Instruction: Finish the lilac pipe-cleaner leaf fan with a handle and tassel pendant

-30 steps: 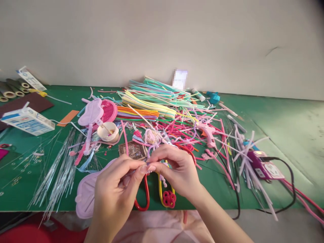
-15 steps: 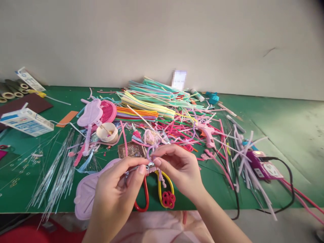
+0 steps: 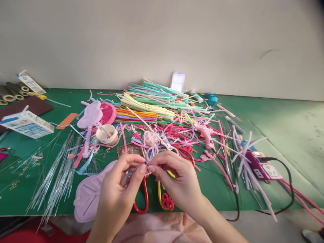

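Observation:
My left hand (image 3: 118, 190) and my right hand (image 3: 177, 180) meet fingertip to fingertip over the near edge of the green table (image 3: 278, 128). Both pinch a small silvery clip-like piece (image 3: 138, 167), too small to name. Under my hands lie a red loop (image 3: 143, 199), a yellow loop (image 3: 160, 194) with a red flower shape (image 3: 167, 202), and a lilac fan-shaped piece (image 3: 88, 195). Just beyond my fingers sits a pink and lilac pipe-cleaner ornament (image 3: 152, 140).
A heap of coloured pipe cleaners (image 3: 152, 104) fills the table's middle. A pink glue gun (image 3: 206, 133) and a purple power strip (image 3: 263, 167) with a black cable lie at right. Silver tinsel strands (image 3: 57, 168), a small bowl (image 3: 107, 132) and a carton (image 3: 26, 123) lie at left.
My fingertips have closed together again around the small piece, and both hands have dropped slightly toward me. The view has tilted a little.

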The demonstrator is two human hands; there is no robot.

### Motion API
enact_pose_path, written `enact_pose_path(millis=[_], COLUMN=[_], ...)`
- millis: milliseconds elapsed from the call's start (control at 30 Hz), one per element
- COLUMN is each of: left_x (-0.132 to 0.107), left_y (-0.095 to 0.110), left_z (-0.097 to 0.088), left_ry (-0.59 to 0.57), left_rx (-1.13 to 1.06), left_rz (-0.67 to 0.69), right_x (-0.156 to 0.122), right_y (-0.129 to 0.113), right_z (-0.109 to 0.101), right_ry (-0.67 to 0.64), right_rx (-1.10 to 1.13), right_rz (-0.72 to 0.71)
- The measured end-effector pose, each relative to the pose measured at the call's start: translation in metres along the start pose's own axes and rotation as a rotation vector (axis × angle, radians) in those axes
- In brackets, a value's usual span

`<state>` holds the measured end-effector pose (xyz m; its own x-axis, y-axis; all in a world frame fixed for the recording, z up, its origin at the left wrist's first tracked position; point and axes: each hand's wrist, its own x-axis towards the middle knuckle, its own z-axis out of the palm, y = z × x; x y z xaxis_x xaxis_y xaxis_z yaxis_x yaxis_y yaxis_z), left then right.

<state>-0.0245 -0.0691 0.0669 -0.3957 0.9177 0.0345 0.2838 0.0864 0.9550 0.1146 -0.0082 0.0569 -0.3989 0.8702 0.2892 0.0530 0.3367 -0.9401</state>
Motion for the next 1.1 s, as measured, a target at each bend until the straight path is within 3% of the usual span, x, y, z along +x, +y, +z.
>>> enact_pose_path(millis=[100, 300, 467, 633, 933, 1100], left_x=[0.003, 0.006, 0.004, 0.002, -0.002, 0.001], left_y=[-0.009, -0.016, -0.020, -0.022, -0.030, -0.030], left_z=[0.000, 0.007, 0.008, 0.008, 0.009, 0.011], left_ry=[-0.091, -0.009, -0.007, 0.027, 0.022, 0.023], left_rx=[0.090, 0.389, 0.437, 0.456, 0.473, 0.433], left_rz=[0.090, 0.430, 0.546, 0.597, 0.651, 0.582], right_x=[0.003, 0.006, 0.006, 0.004, 0.002, 0.002], right_y=[0.007, 0.017, 0.017, 0.017, 0.020, 0.021], right_z=[-0.001, -0.002, -0.003, -0.001, -0.001, 0.001], right_ry=[-0.014, -0.142, -0.222, -0.244, -0.255, -0.231], right_rx=[-0.081, -0.110, -0.132, -0.177, -0.078, 0.022], right_rz=[0.003, 0.133, 0.216, 0.207, 0.326, 0.387])
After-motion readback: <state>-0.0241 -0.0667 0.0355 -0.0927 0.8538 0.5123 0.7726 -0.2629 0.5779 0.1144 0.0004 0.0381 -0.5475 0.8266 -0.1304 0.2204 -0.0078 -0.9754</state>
